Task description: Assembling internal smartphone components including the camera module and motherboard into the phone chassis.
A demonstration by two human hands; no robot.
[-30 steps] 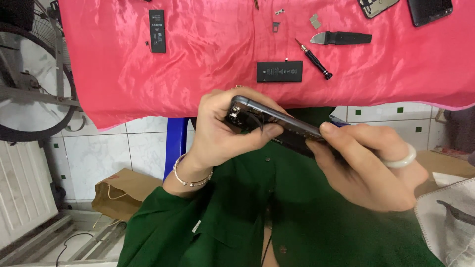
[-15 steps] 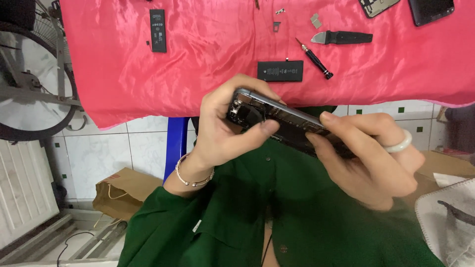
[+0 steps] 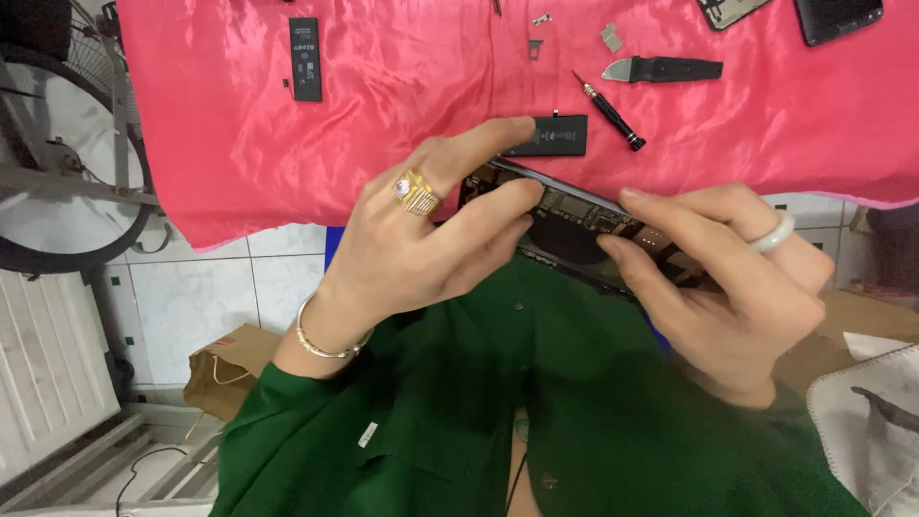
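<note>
An opened black smartphone (image 3: 574, 225) with exposed inner parts is held tilted over my lap, just in front of the pink cloth. My left hand (image 3: 421, 244), wearing a gold ring and a bracelet, grips its left end with fingers spread along the edge. My right hand (image 3: 737, 287), with a pale ring, holds the right end, fingers pressing on the inside. A black phone battery (image 3: 555, 136) lies on the cloth right behind the phone.
The pink cloth (image 3: 402, 105) carries a second battery (image 3: 305, 57), a small screwdriver (image 3: 610, 112), a black-handled pry tool (image 3: 662, 69), small metal parts (image 3: 611, 36) and other phones (image 3: 840, 17). A fan (image 3: 67, 144), white floor tiles and a brown paper bag (image 3: 230, 369) lie left.
My left hand has shifted from wrapping the phone's end to spreading its fingers along the edge, its ring now showing. The phone has tilted and moved slightly right.
</note>
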